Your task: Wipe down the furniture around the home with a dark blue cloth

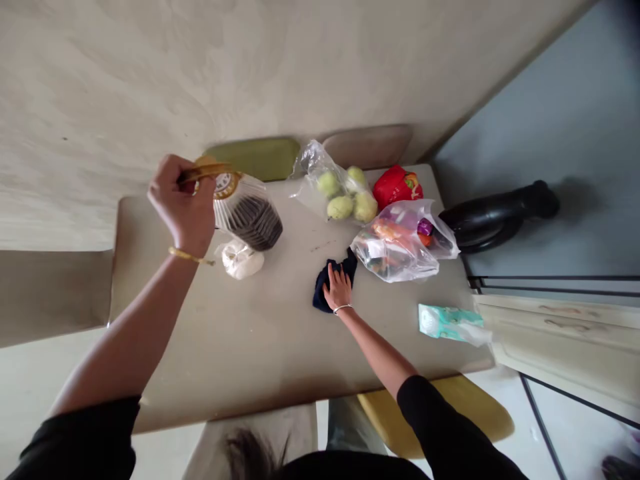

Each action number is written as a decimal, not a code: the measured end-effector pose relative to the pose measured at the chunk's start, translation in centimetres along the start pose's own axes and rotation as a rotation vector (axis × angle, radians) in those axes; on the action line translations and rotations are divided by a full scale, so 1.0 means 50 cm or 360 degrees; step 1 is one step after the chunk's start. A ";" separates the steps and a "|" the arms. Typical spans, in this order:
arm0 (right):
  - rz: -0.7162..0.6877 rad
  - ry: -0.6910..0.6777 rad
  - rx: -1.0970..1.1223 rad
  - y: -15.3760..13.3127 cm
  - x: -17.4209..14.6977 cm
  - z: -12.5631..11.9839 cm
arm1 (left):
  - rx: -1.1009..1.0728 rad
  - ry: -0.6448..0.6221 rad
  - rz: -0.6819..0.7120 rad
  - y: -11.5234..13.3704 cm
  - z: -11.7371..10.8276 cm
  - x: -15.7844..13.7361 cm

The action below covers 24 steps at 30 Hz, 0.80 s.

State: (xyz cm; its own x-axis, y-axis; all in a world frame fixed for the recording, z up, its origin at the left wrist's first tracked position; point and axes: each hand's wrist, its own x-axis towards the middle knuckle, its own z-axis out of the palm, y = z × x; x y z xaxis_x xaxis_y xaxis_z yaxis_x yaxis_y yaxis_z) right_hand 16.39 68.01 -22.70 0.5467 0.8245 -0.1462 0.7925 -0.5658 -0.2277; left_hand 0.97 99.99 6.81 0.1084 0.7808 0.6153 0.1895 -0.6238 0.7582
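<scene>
My left hand (183,200) is raised over the left half of the table, its fingers closed on the golden top of a clear ribbed plastic jar (250,212). The jar hangs tilted, with dark contents inside and a round gold label near the top. Just below it on the table lies a small knotted white plastic bag (241,260). My right hand (339,288) rests on a crumpled dark navy cloth (323,297) in the table's middle, fingers spread and pressing it down. Part of the cloth is hidden under the palm.
On the beige table (240,347), a clear bag of green-yellow fruit (341,207) lies behind my right hand. A red packet (397,185) and a bag of packaged items (400,243) sit beside it. A tissue pack (450,323) lies right; chairs and a black figure (495,213) surround the table.
</scene>
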 end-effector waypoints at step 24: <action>0.0084 0.0044 -0.0117 -0.030 0.037 0.017 | 0.0096 -0.0332 -0.0132 -0.243 0.276 -0.036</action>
State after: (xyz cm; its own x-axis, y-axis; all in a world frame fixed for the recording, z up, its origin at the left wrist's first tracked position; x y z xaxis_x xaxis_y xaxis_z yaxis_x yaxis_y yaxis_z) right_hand 15.99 70.38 -23.44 0.5948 0.7934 -0.1296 0.7794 -0.6086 -0.1489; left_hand 11.94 106.62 -6.47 0.2883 0.8234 0.4888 0.2633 -0.5590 0.7863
